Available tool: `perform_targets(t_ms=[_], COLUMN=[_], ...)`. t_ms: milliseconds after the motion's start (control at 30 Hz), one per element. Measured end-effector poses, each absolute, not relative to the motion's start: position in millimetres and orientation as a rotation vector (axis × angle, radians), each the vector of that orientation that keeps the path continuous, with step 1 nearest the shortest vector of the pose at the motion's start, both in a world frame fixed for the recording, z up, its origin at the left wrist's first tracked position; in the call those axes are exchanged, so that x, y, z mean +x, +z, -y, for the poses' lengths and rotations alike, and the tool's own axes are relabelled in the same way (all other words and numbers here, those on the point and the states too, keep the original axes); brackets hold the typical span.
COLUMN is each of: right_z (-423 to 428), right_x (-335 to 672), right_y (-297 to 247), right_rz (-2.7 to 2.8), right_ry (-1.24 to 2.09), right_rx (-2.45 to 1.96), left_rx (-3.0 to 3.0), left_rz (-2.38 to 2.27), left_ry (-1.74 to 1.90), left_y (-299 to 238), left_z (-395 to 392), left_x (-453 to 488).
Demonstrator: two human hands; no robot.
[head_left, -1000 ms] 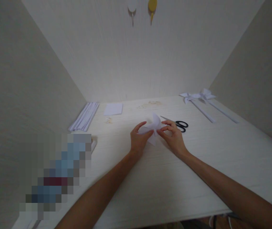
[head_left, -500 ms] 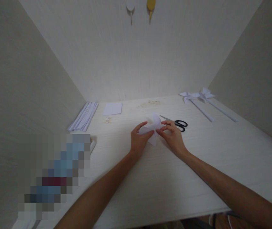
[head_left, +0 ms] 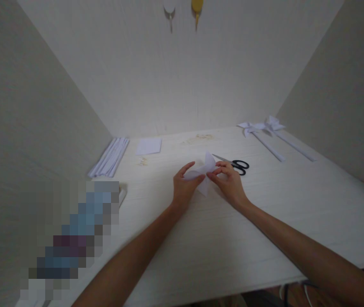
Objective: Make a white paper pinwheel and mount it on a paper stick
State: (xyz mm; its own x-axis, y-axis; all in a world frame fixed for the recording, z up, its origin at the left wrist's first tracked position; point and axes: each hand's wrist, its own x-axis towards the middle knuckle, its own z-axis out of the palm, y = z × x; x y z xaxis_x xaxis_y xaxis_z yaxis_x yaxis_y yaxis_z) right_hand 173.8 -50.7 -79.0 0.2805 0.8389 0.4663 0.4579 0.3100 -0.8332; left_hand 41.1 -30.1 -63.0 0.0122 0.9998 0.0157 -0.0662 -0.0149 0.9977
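Note:
A white paper pinwheel [head_left: 209, 162] with curved blades is held over the middle of the table, between both hands. My left hand [head_left: 183, 185] grips it from the left, the thumb near its centre and the fingers behind a blade. From the other side, my right hand [head_left: 228, 181] pinches it close to the centre with thumb and fingertips. Whatever is at the pinch point is too small to make out. Just behind my right hand lie black-handled scissors [head_left: 240, 164], partly covered by its fingers.
Two paper pinwheels on sticks [head_left: 267, 145] lie at the back right. Rolled white paper sticks [head_left: 109, 157] are bundled at the left, beside a square paper stack [head_left: 149, 146]. Small pale pieces [head_left: 142, 161] lie in front of it. Walls enclose the table [head_left: 182, 256]; a blurred-out patch covers the lower left.
The camera view has shifted slightly, so everything sits a little farther left. Both hands keep their grip on the pinwheel, whose upper blade looks slightly more upright.

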Motion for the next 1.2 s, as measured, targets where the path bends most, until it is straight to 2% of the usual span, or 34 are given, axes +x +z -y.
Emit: perform_targets(t_ms=[300,567,633,1200], right_z=[50,53,54,55], right_x=[173,164,164,164], right_y=[-79,-80,-80,-74], right_rz=[1.347,0.973,0.948,0.734], right_ry=[0.414,1.075,1.152,1.106], right_rx=[-1.267,-0.989,-0.98,-1.039], left_rx=[1.129,1.018,1.058,1.189], left_rz=[-1.18,-1.084,-1.086,-1.073], left_ry=[1.275,1.318,1.308,1.275], left_y=[-60,-66,-65,-63], left_z=[31,26,27,36], left_x=[40,39,40,45])
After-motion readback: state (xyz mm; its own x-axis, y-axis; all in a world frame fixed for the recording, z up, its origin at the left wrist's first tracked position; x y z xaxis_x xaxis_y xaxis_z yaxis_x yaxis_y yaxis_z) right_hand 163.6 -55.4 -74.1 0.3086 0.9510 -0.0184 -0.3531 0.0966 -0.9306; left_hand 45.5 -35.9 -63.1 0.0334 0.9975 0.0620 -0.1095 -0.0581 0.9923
